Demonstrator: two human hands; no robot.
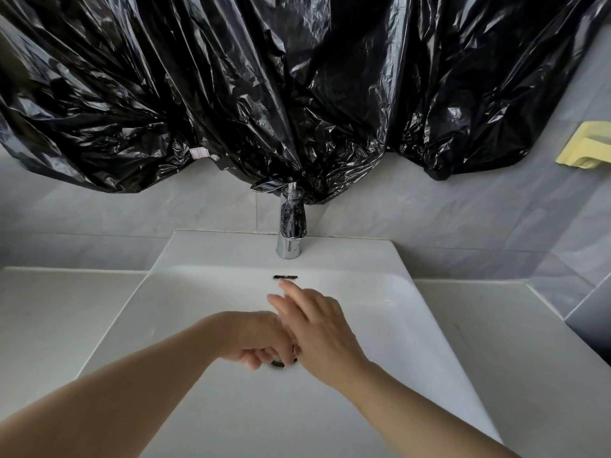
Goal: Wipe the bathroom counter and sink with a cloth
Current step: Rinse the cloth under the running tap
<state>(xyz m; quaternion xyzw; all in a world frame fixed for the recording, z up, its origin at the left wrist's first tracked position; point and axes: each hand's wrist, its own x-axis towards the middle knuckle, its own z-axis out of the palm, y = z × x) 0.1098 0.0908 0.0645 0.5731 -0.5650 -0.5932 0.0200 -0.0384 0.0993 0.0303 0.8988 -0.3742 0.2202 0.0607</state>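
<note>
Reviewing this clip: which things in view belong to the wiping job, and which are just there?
Part of the job: sink; counter; left hand and right hand, together over the drain. No cloth is visible.

Just there: tap; black plastic sheet hanging above it; yellow holder on the wall at right.

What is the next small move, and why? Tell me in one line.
Probably fetch a cloth: the left hand and right hand meet over the sink drain, and no cloth shows in them or on the counter.
</note>
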